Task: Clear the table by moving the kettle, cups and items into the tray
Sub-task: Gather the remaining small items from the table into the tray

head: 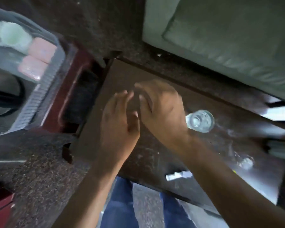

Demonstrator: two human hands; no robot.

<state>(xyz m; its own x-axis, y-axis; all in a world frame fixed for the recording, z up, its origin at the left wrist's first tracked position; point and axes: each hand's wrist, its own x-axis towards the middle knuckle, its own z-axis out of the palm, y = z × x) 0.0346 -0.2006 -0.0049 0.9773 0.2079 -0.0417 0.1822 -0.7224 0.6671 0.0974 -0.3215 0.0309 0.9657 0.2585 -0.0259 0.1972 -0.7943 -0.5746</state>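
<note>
Though blurred (unreadable), clear bottle.

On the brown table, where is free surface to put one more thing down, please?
The table looks bare along its far edge, between the hands and the green sofa. The near right part is crowded: a clear glass beside the right hand, a second glass, and a white scrap. The left hand covers the middle.

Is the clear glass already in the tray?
No, the glass stands on the table beside the right hand, far from the tray.
</note>
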